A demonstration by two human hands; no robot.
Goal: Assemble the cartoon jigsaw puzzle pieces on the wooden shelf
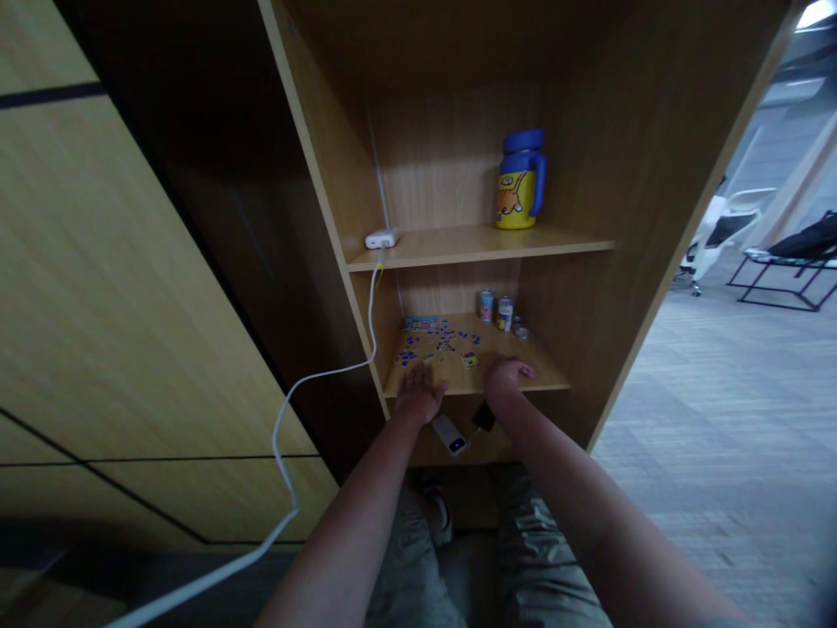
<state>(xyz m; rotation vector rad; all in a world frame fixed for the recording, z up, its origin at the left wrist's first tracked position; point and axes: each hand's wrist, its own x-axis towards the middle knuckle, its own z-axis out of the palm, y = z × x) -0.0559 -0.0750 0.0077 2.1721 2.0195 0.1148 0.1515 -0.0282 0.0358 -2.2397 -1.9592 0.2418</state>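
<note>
My left hand (419, 392) lies palm down at the front edge of the lower shelf (523, 371), its fingers stretched out and the thumb apart. Just beyond its fingertips, many small blue and multicoloured pieces (446, 338) lie scattered; they look like jigsaw pieces, but are too small to be sure. My right hand (508, 373) rests at the same shelf's front, bent to the right with its fingers curled in. Whatever it may hold is hidden. Between the hands, slightly farther back, is a small yellow patterned piece (470, 359). A flat colourful strip (420, 323) lies at the back left.
Two small printed cans (486, 305) and round clear lids (520, 330) stand at the back right. Above are a blue-and-yellow jug (519, 183) and a white device (382, 238). A white cable (281, 453) crosses the left. Below lie a power bank (450, 433) and a black object (483, 417).
</note>
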